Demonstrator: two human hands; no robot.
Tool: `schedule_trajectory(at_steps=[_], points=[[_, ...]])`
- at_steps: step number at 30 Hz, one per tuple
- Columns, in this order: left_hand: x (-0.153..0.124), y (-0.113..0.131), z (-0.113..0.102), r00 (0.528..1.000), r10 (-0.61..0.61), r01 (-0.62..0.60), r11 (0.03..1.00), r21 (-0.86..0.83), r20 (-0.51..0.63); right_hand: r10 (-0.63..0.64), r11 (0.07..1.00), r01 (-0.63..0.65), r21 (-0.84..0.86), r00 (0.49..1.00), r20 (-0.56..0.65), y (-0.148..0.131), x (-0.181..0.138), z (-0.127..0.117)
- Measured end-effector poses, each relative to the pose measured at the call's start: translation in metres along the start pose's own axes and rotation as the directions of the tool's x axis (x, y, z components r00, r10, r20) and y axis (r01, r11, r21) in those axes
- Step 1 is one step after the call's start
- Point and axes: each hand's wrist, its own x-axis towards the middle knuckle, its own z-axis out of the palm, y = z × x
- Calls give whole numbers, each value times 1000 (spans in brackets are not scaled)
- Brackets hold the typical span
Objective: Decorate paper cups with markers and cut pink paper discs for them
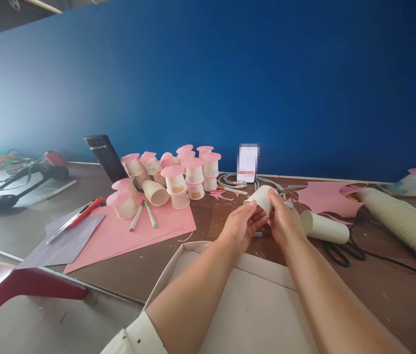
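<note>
Both my hands hold a small white paper cup above the brown table, tipped on its side. My left hand grips it from the left with closed fingers. My right hand closes on it from the right, and something small and pale blue shows at its fingers. Behind and to the left stands a cluster of several paper cups topped with pink paper caps, some stacked two high. One uncapped cup lies on its side among them.
Pink paper sheets, a purple sheet, a red utility knife and two pens lie left. A black flask stands behind. Right: cup stacks lying down, black scissors, pink scraps. A cardboard tray sits under my arms.
</note>
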Motion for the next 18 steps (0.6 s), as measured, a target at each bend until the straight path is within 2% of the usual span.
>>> schedule_trajectory(at_steps=[6,10,13,16,18], points=[[3,6,-4,992,-129,128,977,-171,7,-12,1000,12,5,999,46,1,-5,5],[5,6,-4,992,-122,117,964,-241,-6,3,1000,-3,2,993,116,2,-10,8],[5,6,-4,995,-101,92,960,-263,-18,9,1000,-7,-18,996,94,3,-10,7],[6,8,-6,997,-77,66,961,-269,-30,-68,994,70,-79,997,29,9,-2,2],[6,9,-7,997,-56,41,962,-270,-48,-197,970,191,-148,980,-24,14,5,-2]])
